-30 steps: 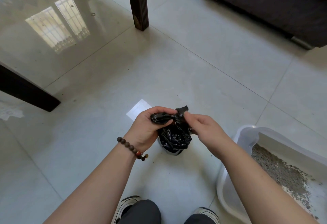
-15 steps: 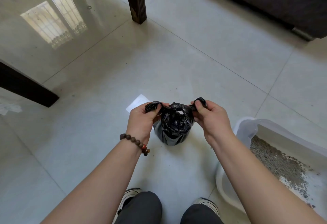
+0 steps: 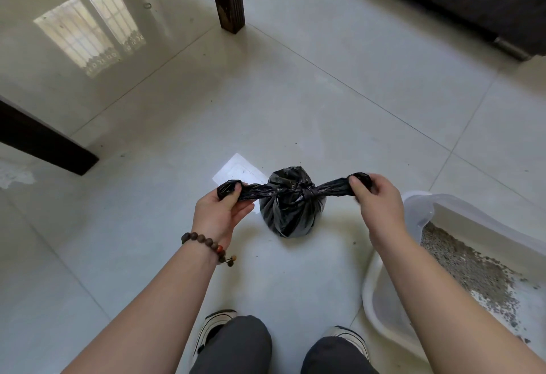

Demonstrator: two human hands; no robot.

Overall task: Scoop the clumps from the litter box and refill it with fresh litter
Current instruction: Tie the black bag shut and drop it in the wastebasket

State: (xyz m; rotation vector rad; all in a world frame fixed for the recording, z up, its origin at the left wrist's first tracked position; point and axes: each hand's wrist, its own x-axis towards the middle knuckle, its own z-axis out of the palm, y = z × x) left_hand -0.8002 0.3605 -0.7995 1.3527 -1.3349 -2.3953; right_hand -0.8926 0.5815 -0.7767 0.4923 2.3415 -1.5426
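Bag (image 3: 288, 211) sits on the floor beside the box (image 3: 419, 211), your left hand (image 3: 220, 214) and right hand (image 3: 376, 200) each pinching a twisted ear, knot between. Yank too hard and that thin plastic probably tears, spilling clumps.

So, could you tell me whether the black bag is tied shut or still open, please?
Tied shut: the black bag has a knot at its neck, with the left hand and right hand pulling its ends apart.

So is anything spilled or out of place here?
Slightly. A few dark specks dot the floor tiles around the black bag, and the litter in the litter box covers only part of its bottom, leaving bare white plastic.
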